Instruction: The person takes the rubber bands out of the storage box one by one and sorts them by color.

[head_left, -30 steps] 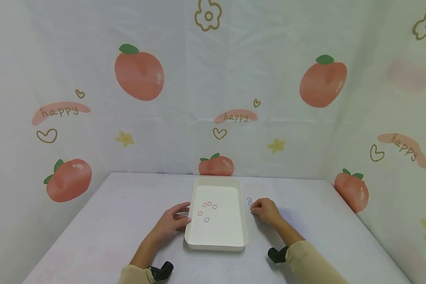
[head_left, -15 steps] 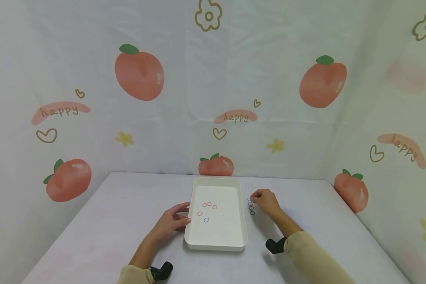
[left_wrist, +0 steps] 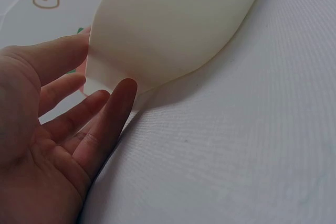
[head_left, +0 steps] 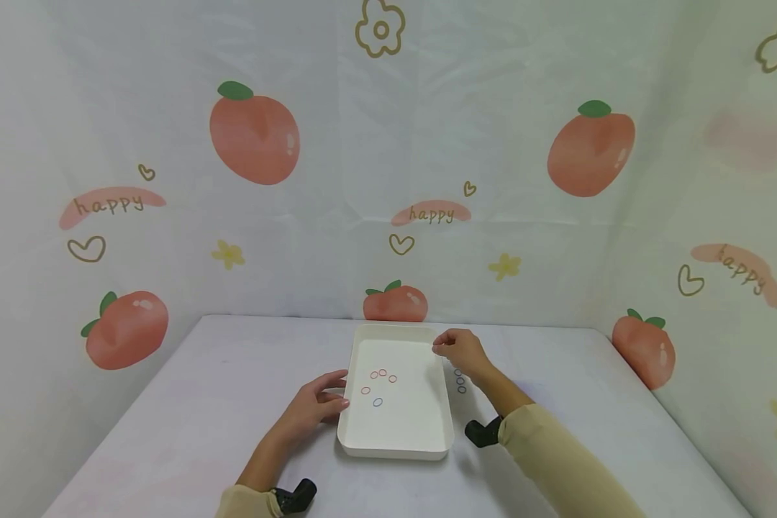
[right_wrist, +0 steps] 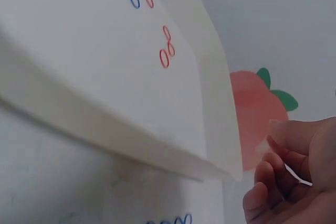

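Observation:
My left hand point(head_left: 312, 403) holds the near-left side of a shallow white tray point(head_left: 395, 453); in the left wrist view its thumb and fingers lie around the tray wall point(left_wrist: 157, 35). Inside the tray are several thin red rings point(head_left: 383, 373) and one blue ring point(head_left: 378, 402). My right hand point(head_left: 464, 352) is raised over the tray's far right rim, thumb and index fingertips pinched together on a blue ring too fine to make out between them. In the right wrist view, this hand point(right_wrist: 289, 166) appears beyond the tray corner, other fingers curled.
A short row of dark blue rings point(head_left: 460, 381) lies on the white tablecloth just right of the tray. Behind the table hangs a white cloth point(head_left: 337, 252) printed with peaches, with another side of it at the right.
My right hand has moved from the row of blue rings up and left to the tray's rim; the farthest ring no longer shows in the row. The left hand and tray have stayed put.

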`<state>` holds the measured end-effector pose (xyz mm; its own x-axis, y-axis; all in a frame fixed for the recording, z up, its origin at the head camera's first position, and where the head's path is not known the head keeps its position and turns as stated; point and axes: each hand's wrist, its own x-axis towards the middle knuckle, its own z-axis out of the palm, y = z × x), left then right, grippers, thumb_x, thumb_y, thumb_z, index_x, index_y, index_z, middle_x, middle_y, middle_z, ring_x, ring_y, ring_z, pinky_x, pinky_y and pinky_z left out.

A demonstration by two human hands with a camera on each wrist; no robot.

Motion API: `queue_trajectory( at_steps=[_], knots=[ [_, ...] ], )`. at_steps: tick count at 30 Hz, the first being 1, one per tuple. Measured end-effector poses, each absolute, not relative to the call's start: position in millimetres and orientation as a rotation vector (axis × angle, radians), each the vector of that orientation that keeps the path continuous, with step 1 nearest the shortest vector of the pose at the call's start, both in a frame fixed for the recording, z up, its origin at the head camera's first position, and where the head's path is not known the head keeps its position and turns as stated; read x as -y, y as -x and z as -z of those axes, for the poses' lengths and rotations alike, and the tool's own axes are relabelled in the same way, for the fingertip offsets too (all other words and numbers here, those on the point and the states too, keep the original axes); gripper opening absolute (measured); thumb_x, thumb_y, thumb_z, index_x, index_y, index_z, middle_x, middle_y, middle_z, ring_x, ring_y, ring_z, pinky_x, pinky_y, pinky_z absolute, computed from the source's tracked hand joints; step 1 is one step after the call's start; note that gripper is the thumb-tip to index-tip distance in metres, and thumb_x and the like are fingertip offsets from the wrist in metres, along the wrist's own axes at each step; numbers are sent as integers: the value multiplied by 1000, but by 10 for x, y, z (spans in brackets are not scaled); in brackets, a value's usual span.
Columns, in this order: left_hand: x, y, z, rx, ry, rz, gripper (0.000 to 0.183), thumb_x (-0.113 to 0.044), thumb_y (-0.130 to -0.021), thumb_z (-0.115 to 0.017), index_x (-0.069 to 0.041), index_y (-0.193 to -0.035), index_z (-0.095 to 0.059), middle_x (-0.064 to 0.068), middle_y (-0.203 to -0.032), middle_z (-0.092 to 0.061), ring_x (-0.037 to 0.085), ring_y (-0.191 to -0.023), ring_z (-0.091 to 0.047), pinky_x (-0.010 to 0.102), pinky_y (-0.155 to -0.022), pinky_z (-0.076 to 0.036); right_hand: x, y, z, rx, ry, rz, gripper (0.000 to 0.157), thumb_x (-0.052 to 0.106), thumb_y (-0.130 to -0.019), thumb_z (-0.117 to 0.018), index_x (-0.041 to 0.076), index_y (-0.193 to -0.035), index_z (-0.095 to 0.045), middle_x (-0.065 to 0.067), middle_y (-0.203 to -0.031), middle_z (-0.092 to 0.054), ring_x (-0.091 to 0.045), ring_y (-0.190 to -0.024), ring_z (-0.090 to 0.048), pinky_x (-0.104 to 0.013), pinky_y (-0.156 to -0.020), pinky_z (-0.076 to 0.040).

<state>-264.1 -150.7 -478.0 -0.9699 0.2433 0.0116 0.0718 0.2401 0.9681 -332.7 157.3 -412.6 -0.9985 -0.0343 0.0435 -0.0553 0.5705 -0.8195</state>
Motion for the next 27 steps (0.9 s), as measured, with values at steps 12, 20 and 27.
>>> queue_trajectory(
  at_steps=[12,20,27],
  knots=[
    [1518,2638,4782,-2347,-313,-1838,61,-15,-89,-71,-4,-143,-45,20,-134,-52,28,-104,-64,37,-80,-56,-1209,3333,4119,2905,-164,-1490,9,13,-89,-71,7,-95,-68,-4,-84,-61,-22,-76,-57,-29,-61,-50],
    [1518,2634,4773,-2334,-329,-1839,61,-14,-89,-70,-3,-143,-45,22,-133,-52,28,-103,-64,37,-80,-56,-1061,3364,4202,3004,-419,-1538,13,11,-86,-74,6,-98,-72,-4,-76,-57,-16,-66,-50,-23,-54,-40],
    [1517,2643,4766,-2316,-328,-1839,61,-16,-90,-70,-3,-143,-44,22,-133,-52,29,-105,-63,38,-80,-56,-949,3327,4249,3091,-576,-1523,9,9,-84,-76,10,-93,-75,-3,-76,-57,-16,-66,-47,-24,-55,-37]
  ],
)
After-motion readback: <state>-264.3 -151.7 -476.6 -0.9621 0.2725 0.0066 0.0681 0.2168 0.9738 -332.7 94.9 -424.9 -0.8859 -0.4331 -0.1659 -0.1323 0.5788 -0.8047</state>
